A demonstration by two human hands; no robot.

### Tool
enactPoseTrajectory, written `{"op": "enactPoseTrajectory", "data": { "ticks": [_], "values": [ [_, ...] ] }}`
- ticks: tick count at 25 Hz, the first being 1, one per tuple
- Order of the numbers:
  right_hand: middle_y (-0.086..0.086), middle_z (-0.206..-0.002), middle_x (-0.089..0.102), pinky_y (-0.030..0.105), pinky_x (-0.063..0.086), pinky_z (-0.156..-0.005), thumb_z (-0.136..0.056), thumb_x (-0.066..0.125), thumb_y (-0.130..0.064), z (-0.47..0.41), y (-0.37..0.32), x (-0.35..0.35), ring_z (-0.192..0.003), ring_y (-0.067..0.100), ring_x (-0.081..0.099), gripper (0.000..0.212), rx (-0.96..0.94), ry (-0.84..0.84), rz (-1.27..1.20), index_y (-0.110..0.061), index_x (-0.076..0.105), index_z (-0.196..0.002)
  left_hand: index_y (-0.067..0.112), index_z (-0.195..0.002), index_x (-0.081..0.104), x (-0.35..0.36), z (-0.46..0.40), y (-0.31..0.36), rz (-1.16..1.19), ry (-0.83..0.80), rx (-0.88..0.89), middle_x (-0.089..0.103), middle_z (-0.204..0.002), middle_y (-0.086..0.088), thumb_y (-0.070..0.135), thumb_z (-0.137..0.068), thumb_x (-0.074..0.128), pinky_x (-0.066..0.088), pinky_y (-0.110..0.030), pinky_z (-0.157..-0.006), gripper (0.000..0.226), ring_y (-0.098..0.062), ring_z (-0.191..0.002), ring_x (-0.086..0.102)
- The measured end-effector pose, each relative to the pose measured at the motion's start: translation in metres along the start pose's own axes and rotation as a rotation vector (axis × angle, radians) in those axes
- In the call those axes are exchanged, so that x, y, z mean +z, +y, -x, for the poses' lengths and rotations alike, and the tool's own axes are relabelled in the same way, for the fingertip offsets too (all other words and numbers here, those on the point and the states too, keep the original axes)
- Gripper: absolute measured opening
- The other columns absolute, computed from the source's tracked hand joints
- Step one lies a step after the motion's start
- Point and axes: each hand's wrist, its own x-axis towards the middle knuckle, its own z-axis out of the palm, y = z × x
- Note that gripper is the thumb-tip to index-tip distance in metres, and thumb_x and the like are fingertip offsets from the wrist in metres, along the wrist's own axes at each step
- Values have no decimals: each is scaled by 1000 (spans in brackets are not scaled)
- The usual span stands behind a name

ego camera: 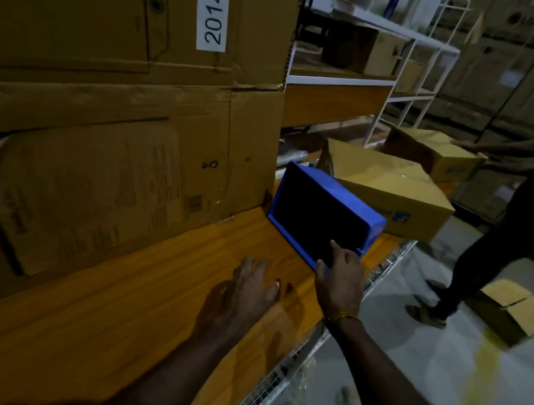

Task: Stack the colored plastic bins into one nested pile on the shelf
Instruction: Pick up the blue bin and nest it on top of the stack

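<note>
A blue plastic bin [323,210] rests on the orange shelf board [110,310], tilted with its dark open side facing me. My right hand [339,279] is at the bin's near rim, fingers spread and touching the edge and inner wall, with no closed grip. A little left of the bin, my left hand [250,290] hovers over the shelf board, fingers apart and holding nothing. No other colored bin is in view.
Large cardboard boxes [99,108] stand stacked on the shelf at the left. A closed carton [388,192] lies right behind the bin. The shelf's wire edge [286,368] runs along the right. Another person [516,239] stands on the floor holding a box [436,151].
</note>
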Motion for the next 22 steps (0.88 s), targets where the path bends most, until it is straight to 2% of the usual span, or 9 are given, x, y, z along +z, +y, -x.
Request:
{"op": "enactPoseTrajectory", "data": {
  "ticks": [3, 7, 10, 16, 18, 22],
  "values": [
    [15, -134, 48, 53, 41, -97, -92, 56, -26, -67, 8, 4, -124, 37, 44, 49, 19, 49, 79, -19, 47, -140, 22, -143, 42, 16, -42, 8, 51, -13, -21, 36, -146, -10, 33, -93, 57, 44, -46, -101, 54, -29, -132, 38],
    [15, -147, 37, 57, 31, -104, -95, 52, -27, -128, 26, 11, -136, 38, 32, 49, 112, 8, 139, -21, 42, -143, 22, -144, 42, 27, -73, 6, 115, -39, -19, 36, -147, -9, 33, -93, 58, 44, -44, -102, 54, -28, -131, 39],
    [18, -141, 42, 57, 33, -101, -96, 52, -26, -148, 36, 16, -131, 41, 35, 46, 140, -54, 160, -19, 44, -141, 20, -142, 43, 24, -86, -1, 121, -17, -26, 40, -143, -10, 32, -93, 59, 45, -43, -99, 53, -28, -128, 44],
    [17, -113, 55, 53, 45, -86, -89, 58, -17, -144, 37, 18, -110, 41, 49, 32, 26, 36, 140, -16, 66, -120, 18, -142, 44, 11, -85, -3, 121, -8, -46, 41, -142, -11, 29, -94, 59, 45, -38, -96, 51, -29, -127, 45],
    [16, -110, 57, 51, 44, -84, -87, 61, -20, -128, 34, 18, -109, 40, 49, 30, 17, 65, 101, -18, 68, -115, 18, -141, 45, 9, -78, 4, 137, 14, -33, 42, -140, -11, 26, -93, 60, 43, -34, -94, 51, -28, -126, 46],
    [17, -109, 57, 46, 42, -83, -88, 62, -21, -83, 28, 13, -106, 40, 49, 26, 7, 123, 8, -17, 69, -113, 21, -144, 41, 6, -45, 14, 116, 27, -44, 43, -140, -6, 31, -95, 57, 39, -23, -79, 52, -23, -122, 50]
  ]
}}
